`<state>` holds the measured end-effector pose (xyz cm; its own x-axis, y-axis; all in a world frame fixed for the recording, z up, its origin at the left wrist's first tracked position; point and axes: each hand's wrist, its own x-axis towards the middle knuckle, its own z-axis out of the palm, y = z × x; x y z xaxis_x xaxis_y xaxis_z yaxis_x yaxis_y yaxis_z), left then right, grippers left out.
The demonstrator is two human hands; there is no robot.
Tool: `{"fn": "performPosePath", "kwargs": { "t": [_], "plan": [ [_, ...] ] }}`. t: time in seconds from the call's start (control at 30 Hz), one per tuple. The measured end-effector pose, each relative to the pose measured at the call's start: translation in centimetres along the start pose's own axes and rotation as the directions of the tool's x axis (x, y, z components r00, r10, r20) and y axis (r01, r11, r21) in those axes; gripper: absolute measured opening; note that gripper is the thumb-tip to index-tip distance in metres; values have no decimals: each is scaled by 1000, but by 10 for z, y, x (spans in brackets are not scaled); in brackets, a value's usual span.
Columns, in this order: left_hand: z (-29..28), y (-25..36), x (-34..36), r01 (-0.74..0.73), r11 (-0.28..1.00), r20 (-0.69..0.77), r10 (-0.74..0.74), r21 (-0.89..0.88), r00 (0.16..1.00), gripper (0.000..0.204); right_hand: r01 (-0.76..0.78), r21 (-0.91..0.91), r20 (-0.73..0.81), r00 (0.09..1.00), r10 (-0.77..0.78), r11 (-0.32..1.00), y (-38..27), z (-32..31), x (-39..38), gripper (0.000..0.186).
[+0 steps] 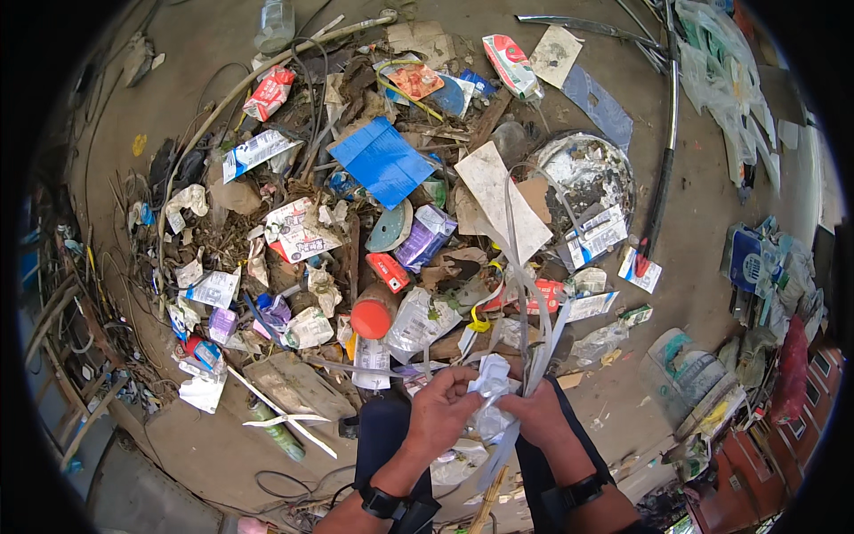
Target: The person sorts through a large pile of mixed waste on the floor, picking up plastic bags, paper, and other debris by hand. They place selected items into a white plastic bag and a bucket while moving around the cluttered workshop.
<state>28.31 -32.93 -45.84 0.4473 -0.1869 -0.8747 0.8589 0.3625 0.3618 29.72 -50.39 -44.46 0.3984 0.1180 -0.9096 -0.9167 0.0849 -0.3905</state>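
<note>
At the lower middle my left hand (445,405) is closed on a crumpled piece of white plastic (492,384). My right hand (534,409) grips the same bundle from the right, with long pale strips (543,307) running up out of it and hanging below. Just beyond my hands lie a red-lidded container (375,317), a clear plastic wrapper (418,320), a yellow tie (480,322) and a red carton (543,295), in a mixed heap of scraps.
The heap also holds a blue board (382,160), a white board (505,201) and a round crusted pan (587,169). A black hose (663,196) lies to the right, near piled plastic bags (725,89) and a red box (747,472). Branches and cables (71,374) line the left.
</note>
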Motion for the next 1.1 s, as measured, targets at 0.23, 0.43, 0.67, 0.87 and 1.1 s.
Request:
{"fn": "performPosePath", "kwargs": {
  "t": [0.23, 0.43, 0.67, 0.87, 1.1],
  "plan": [
    [8, -5, 4, -30, 966, 60, 16, 257, 998, 20, -139, 221, 80, 989, 124, 965, 10, -3, -3, 28],
    [-34, 10, 21, -183, 876, 23, 193, 447, 981, 19, -24, 177, -90, 995, 41, 984, 5, -3, 0, 25],
    [-187, 63, 104, 114, 482, -444, 657, 869, 609, 37, -27, 232, -183, 981, 71, 972, -1, -14, -6, 35],
    [-215, 44, 157, 329, 498, -581, 526, 802, 621, 46, 25, 237, -186, 982, 20, 971, 1, -20, -5, 37],
    [-240, 42, 120, 157, 564, -475, 477, 811, 739, 39, -25, 199, -189, 980, 63, 980, 1, -18, -5, 32]
  ]
}}
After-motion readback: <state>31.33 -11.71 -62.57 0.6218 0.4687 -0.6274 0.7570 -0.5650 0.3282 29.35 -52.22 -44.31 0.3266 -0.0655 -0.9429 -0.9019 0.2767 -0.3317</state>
